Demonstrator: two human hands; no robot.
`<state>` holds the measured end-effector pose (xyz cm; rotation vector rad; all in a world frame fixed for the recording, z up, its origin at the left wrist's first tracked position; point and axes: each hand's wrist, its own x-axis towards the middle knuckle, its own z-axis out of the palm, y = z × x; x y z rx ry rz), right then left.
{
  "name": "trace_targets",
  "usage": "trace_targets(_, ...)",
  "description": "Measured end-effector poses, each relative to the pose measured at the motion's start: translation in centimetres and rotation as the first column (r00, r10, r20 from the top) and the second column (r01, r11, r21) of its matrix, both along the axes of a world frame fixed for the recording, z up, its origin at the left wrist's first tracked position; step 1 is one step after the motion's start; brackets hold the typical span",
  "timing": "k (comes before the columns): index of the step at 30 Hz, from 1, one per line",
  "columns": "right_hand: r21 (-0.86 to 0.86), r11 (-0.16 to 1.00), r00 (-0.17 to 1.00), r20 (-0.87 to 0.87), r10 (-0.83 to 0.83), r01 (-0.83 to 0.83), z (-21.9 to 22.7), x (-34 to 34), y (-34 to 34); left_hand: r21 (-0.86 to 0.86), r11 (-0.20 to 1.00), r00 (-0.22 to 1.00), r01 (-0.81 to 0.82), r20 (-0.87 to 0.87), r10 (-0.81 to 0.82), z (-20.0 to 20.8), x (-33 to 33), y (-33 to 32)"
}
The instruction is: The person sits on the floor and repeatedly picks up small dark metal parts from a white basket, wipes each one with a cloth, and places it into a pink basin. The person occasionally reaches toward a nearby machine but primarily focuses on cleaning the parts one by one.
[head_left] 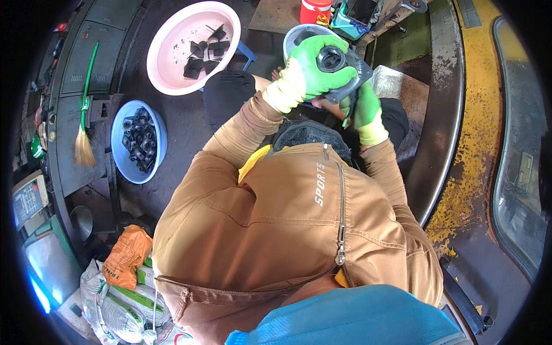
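Note:
Both my hands wear green gloves with pale yellow cuffs. My left hand [315, 68] is closed round a black plastic part [352, 83], fingers and thumb curled about the round, ring-like opening that faces up. At the lower right edge of the same part, my right hand [368, 110] grips it; the fingertips are partly hidden beneath. Just beyond the left hand stands a light basin [289, 41] with dark contents, mostly covered by the glove.
A pink basin [156, 63] with several black pieces [207, 56] stands far left. Nearer is a blue basin [118, 141] of black parts. A red container [315, 11] and teal basket [345, 26] stand at the back. A yellow, worn machine [468, 144] borders the right; sacks [123, 313] lie lower left.

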<state>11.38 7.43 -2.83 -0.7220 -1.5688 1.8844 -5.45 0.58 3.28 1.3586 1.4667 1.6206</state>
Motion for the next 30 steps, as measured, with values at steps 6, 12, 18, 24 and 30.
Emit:
trace_targets(6,-0.095,0.995,0.877,-0.480,-0.023,-0.026,-3.0,-0.9,-2.2,0.099,0.992,0.992,-0.081,-0.086,0.090,0.6,3.4,-1.0)
trace_targets(12,0.176,0.978,0.984,-0.154,-0.087,0.114,3.3,-0.6,-2.2,0.343,0.938,0.961,-0.057,-0.237,0.145,1.4,3.9,-1.1)
trace_targets(18,0.765,0.629,0.986,0.163,0.015,-0.136,7.9,0.8,-2.2,0.260,0.954,0.965,0.149,-0.250,-0.083,2.8,2.8,-1.8)
trace_targets(24,0.152,0.906,0.907,0.224,0.358,-0.395,6.9,4.2,-0.6,0.040,0.854,0.844,0.519,-0.177,-0.506,2.9,1.6,-1.4)
trace_targets(30,-0.101,0.850,0.847,0.084,0.526,-0.518,5.5,4.0,-0.9,0.060,0.554,0.557,0.830,-0.131,-0.820,3.6,0.7,0.3)
